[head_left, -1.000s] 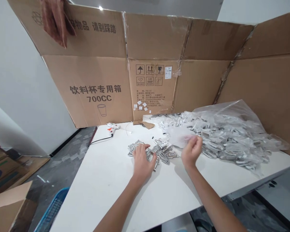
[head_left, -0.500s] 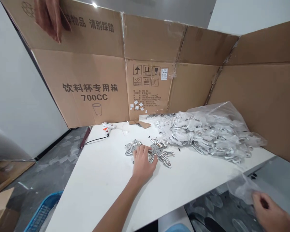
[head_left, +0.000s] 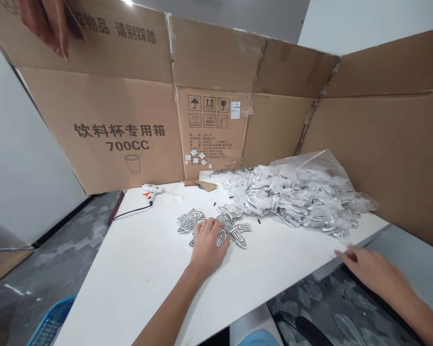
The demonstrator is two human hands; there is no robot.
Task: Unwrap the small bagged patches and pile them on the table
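My left hand [head_left: 209, 242] lies on a small pile of grey and white flat pieces [head_left: 190, 220], its fingers spread and bent over some of them. The pieces have pointed or rounded outlines with dark line patterns; those beneath my palm are hidden. My right hand [head_left: 366, 269] hangs at the table's right front edge, smeared a little by motion. Its thumb and forefinger point left with a gap between them, and nothing shows in them. Beyond it lies a large heap of similar pieces in clear plastic bags [head_left: 303, 197].
Cardboard walls [head_left: 122, 101] stand behind and right of the white table [head_left: 130, 269]. A white glue gun [head_left: 152, 192] with a black cord lies at the back left, near torn cardboard [head_left: 202, 184]. A blue basket [head_left: 54, 319] is on the floor. Another person's hand [head_left: 46, 24] hangs top left.
My right hand has moved up and left to the table edge, and the clear plastic bag it held is gone from it. My left hand stays on the pile. The view has turned slightly right.
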